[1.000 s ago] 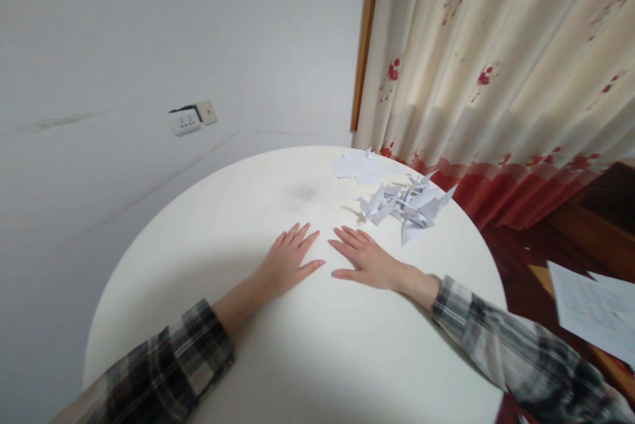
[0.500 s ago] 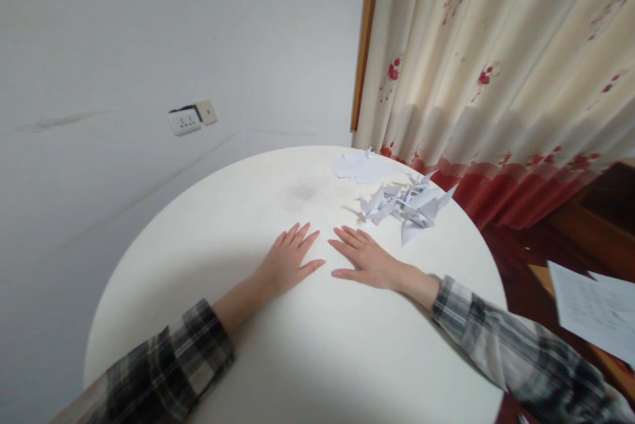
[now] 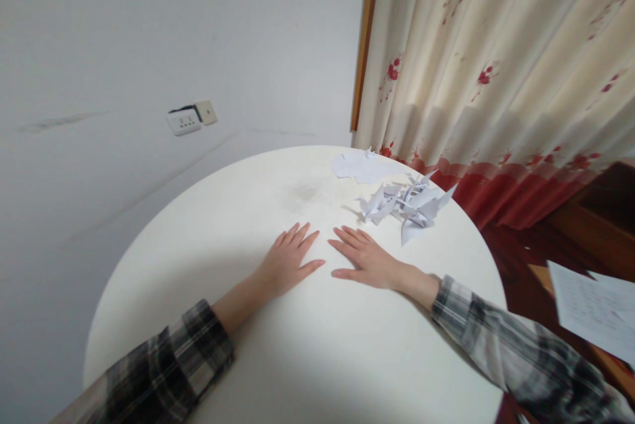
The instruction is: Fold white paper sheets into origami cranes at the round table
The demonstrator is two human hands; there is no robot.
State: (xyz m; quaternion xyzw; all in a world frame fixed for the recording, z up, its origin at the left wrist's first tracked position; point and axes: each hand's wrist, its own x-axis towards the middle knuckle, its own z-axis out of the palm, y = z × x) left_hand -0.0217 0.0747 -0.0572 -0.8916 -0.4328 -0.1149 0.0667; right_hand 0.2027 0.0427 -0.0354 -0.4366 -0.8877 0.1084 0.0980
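My left hand (image 3: 290, 260) lies flat on the white round table (image 3: 317, 358), palm down with the fingers spread and nothing in it. Across a small gap, my right hand (image 3: 364, 258) rests the same way, fingers apart and pointing toward the left hand. Just beyond the right hand sits a pile of folded white paper cranes (image 3: 409, 204), apart from the fingers. Behind that pile, near the table's far edge, are flat white paper sheets (image 3: 364, 166) with a small folded piece on top.
A pale wall (image 3: 149, 34) with a socket (image 3: 184, 122) stands behind the table on the left. Cream and red curtains (image 3: 496, 67) hang at the back right. Written paper sheets (image 3: 592, 305) lie on a wooden surface to the lower right.
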